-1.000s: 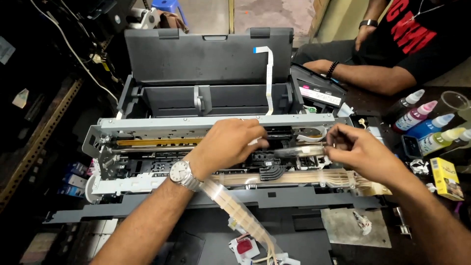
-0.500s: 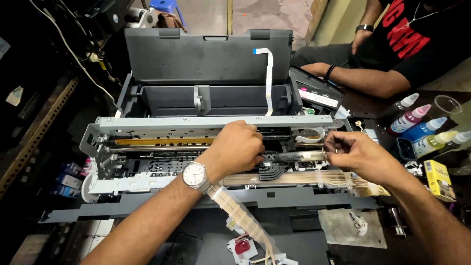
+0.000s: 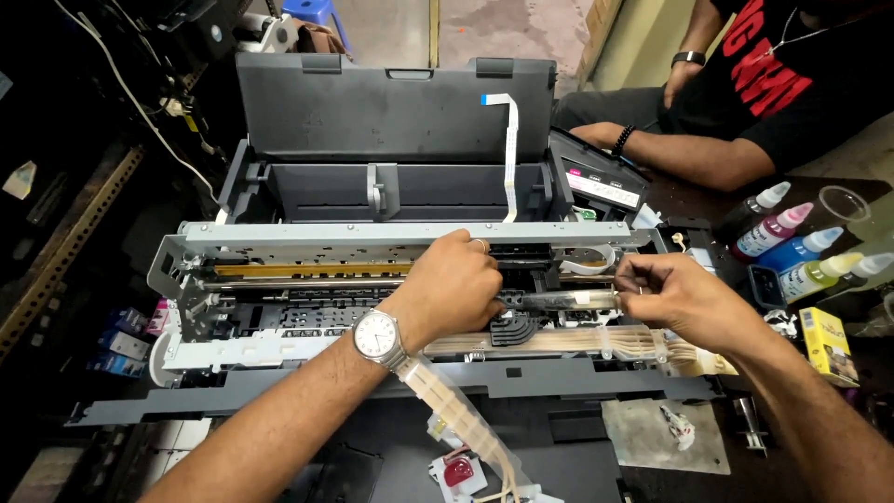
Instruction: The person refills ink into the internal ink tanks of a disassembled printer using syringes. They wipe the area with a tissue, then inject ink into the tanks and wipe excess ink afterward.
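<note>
The black print carriage (image 3: 521, 279) sits inside the opened printer (image 3: 391, 121), under the curled fingers of the left hand (image 3: 456, 284). Just right of it, the right hand (image 3: 675, 293) pinches the clear strip (image 3: 568, 300) running between both hands. Ink bottles (image 3: 792, 247) stand on the counter (image 3: 838, 182) beyond the right hand.

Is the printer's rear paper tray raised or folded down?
Raised: the grey tray panel stands upright behind the exposed metal frame.

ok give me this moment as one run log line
left hand on black carriage | right hand pinching clear strip | opened printer | ink bottles at right
</note>
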